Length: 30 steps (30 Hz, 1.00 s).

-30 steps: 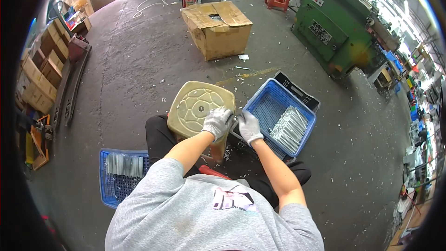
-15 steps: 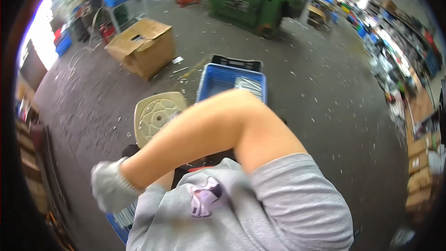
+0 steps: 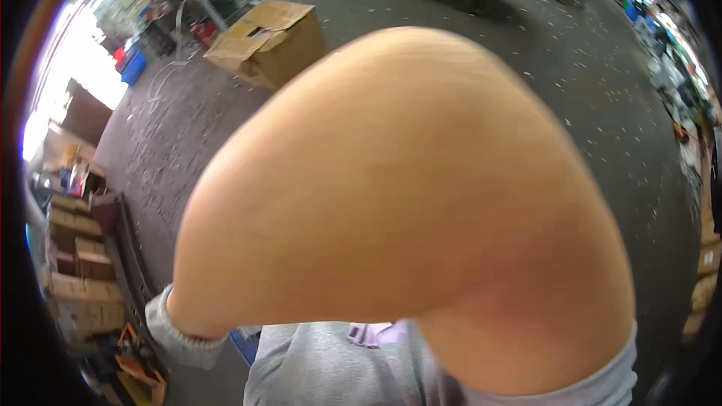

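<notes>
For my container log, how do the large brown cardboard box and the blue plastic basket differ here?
The large brown cardboard box stands ahead, beyond the bare right arm; the blue plastic basket is near the gloved right hand. Much of the box shows; only a sliver of the basket does. Both lie left of the picture's middle.

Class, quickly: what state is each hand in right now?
Left hand: out of view, cannot be told.
Right hand: fingers hidden, grip cannot be told.
</notes>
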Tool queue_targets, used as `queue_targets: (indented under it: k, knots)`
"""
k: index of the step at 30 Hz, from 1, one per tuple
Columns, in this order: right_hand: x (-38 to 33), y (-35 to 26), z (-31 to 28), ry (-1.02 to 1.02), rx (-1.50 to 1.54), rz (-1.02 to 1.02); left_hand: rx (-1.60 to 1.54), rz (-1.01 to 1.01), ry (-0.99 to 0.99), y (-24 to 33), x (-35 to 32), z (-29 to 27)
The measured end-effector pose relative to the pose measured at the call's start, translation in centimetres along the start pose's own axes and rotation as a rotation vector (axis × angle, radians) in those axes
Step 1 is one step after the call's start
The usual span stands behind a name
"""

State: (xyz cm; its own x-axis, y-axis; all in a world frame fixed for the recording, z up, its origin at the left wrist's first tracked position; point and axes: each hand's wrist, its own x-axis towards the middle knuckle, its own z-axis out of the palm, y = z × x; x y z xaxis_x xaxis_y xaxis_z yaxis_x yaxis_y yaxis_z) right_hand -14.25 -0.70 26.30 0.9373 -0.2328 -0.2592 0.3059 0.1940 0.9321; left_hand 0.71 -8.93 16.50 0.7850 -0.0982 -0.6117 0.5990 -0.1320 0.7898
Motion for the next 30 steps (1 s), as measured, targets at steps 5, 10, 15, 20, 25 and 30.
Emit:
queue_targets:
  k: [5, 10, 15, 20, 25, 30]
  knots:
    - [6.3, 8.3, 4.6, 1.891, -0.015, -0.814, -0.157, 0.257, 0.234, -2.2, -1.3, -0.3]
    - [10.2, 7.7, 3.4, 2.206, 0.296, -1.24, -0.287, 0.509, 0.401, -6.8, -0.9, -1.5]
    - [20.5, 0.7, -1.2, 2.003, 0.797, -1.07, 0.693, 0.397, 0.645, -12.4, 2.8, -4.6]
    - [27.1, -7.8, -3.9, 1.81, 1.113, -1.057, 0.512, 0.815, 1.295, -17.2, -6.9, -9.4]
    - [28.7, -15.9, -5.6, 1.73, 1.403, -1.047, -0.04, 0.024, 1.747, -36.8, -11.2, -12.0]
    - [27.0, -17.4, -5.3, 1.778, 1.584, -0.933, 0.049, -0.607, 1.541, -51.8, -12.5, -6.7]
